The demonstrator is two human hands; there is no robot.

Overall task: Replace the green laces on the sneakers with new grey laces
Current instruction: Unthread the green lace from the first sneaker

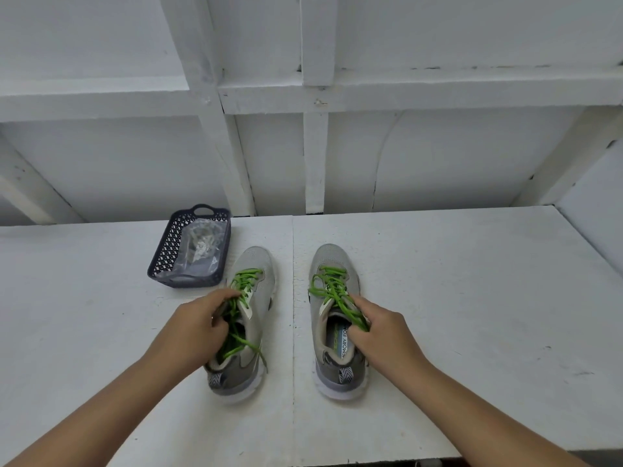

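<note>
Left hand (199, 320) and right hand (377, 326) both reach forward, fingers curled

White table (472, 298): sneakers (337, 332), basket (161, 261).

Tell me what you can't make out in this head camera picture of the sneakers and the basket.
- Head view: what the clear bag in the dark basket holds; crumpled plastic and glare blur it.
- Head view: the left hand covers the left sneaker opening and part of its green laces.
- Head view: the right sneaker insole print is partly covered by the right hand.
- Both elbows are cut off by the bottom edge.
</note>
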